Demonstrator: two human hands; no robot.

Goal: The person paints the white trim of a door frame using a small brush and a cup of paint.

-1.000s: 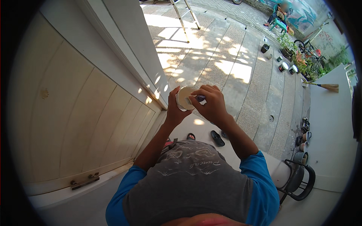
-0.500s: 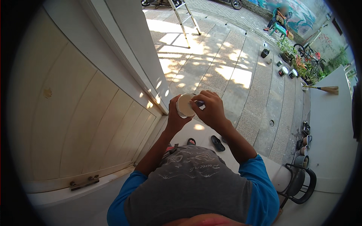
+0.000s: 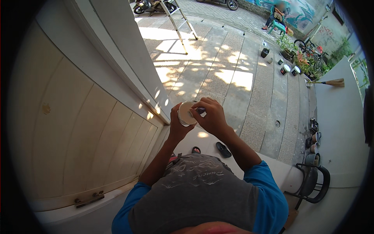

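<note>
My left hand point(image 3: 177, 126) is wrapped around the side of a small round white tub point(image 3: 185, 112), its open top turned up and showing a smooth beige surface. Held in front of my body, the tub is close to the door frame. My right hand point(image 3: 212, 119) is closed over the tub's right rim, fingertips above the beige surface. It grips a tool with a dark purplish handle point(image 3: 201, 110). The tool's other end is hidden by my fingers, so its kind cannot be made out.
On my left stands a cream panelled door point(image 3: 85, 128) with a metal handle. A stepladder point(image 3: 180, 25) rises ahead on the paving. Buckets point(image 3: 285, 69), plants, a bicycle and a broom point(image 3: 334, 82) line the right. A black slip-on shoe point(image 3: 223, 149) lies by my feet. Farther off, a person sits on a green chair.
My view has shifted slightly, so the surroundings sit a little more to the left and higher. Both hands keep their hold, and the right fingers remain at the tub's top.
</note>
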